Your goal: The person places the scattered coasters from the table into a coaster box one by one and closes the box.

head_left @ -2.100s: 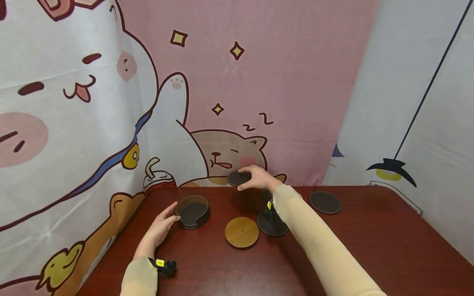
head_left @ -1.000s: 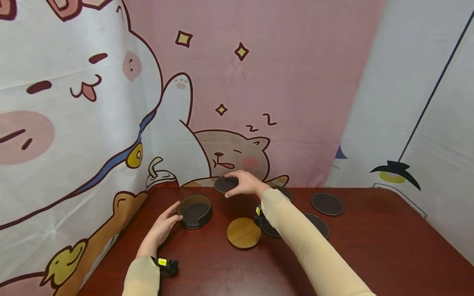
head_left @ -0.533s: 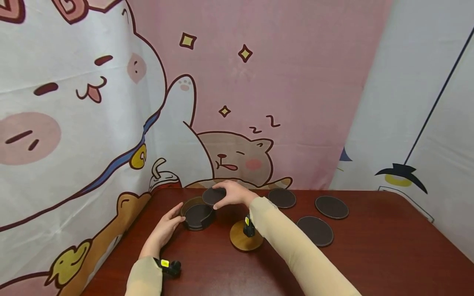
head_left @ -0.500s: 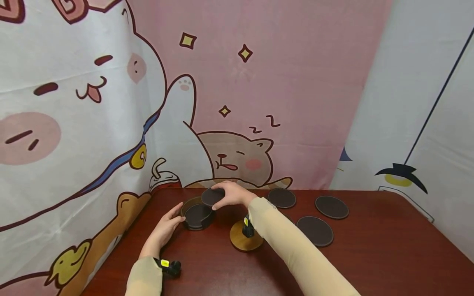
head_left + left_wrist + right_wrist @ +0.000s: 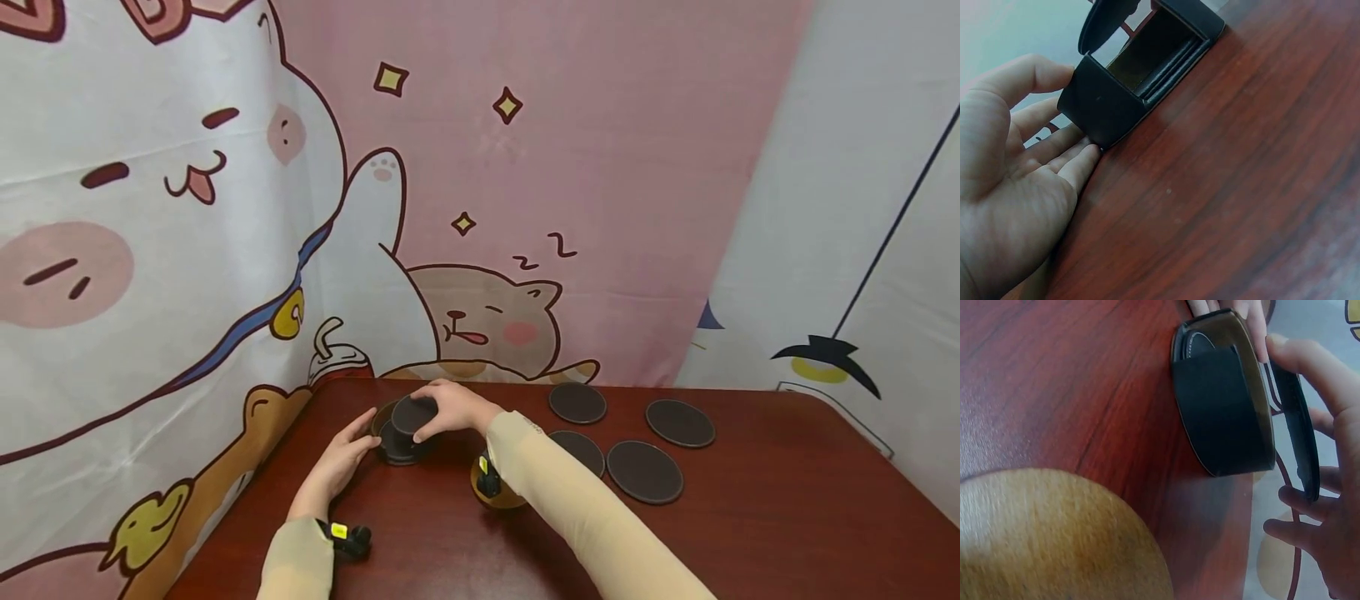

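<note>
The right hand (image 5: 453, 410) pinches a black disc (image 5: 410, 414), tilted above the round holder (image 5: 1219, 412); the left hand (image 5: 337, 460) grips its side, far left on the tabletop (image 5: 427, 533). Lowered at this slant, the disc could jam.

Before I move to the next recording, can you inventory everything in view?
Held coaster: 1, black, tilted above the holder
Coaster holder: 1, black outside, brownish inside, on table
Layers inside holder: count unclear, dark, at its bottom
Loose coasters: 4, black, flat on table
Wooden disc: 1, light brown, on table
Table: 1, reddish brown, below everything
Printed backdrop: sheets uncountable, mainly pink and white, behind table
Wrist cameras: 2, black, one per wrist
Sleeves: 2, cream, forearms
Left hand: 1, bare, touching holder
Right hand: 1, bare, gripping coaster
</note>
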`<state>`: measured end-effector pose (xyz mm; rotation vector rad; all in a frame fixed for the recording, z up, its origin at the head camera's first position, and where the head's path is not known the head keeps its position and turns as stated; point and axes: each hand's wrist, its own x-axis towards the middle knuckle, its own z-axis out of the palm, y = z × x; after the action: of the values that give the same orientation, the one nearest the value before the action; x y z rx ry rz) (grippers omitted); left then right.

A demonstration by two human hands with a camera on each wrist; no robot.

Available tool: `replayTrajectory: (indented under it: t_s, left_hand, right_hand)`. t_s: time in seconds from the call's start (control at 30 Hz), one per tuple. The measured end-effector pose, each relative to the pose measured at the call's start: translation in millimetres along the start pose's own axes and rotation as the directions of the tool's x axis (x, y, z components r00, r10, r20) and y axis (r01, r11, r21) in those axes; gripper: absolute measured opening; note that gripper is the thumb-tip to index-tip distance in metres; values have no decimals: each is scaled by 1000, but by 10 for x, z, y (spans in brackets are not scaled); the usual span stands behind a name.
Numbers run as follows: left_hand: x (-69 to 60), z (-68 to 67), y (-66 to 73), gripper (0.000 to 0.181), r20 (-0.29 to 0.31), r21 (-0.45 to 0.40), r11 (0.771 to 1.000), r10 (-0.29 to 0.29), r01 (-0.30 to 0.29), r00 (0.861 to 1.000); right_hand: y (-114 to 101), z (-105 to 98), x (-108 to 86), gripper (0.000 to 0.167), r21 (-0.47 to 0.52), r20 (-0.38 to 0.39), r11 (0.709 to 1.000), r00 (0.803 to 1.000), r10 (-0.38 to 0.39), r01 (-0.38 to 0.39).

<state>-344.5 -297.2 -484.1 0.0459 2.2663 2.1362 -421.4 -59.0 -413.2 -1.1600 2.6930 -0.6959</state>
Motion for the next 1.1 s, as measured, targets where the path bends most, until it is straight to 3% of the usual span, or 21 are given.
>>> replayTrajectory:
  t_s: [0.33, 0.63, 0.87, 1.1]
  left_hand:
    - [13, -5, -14, 69, 12, -17, 1000, 6, -6, 1000]
    - [27, -26, -41, 69, 20, -28, 1000, -2, 2, 1000]
    - [14, -12, -8, 68, 16, -22, 1000, 8, -8, 1000]
    - [3, -11, -8, 69, 13, -24, 1000, 17, -17, 1000]
  right_hand:
    - [5, 99, 36, 74, -60, 32, 998, 999, 16, -14]
    - [-30, 186, 69, 72, -23, 46, 999, 998, 31, -30]
    - [-68, 184, 86, 59, -13, 47, 1000, 999, 11, -10]
    - [70, 141, -7, 55, 71, -4, 997, 1000, -24, 24]
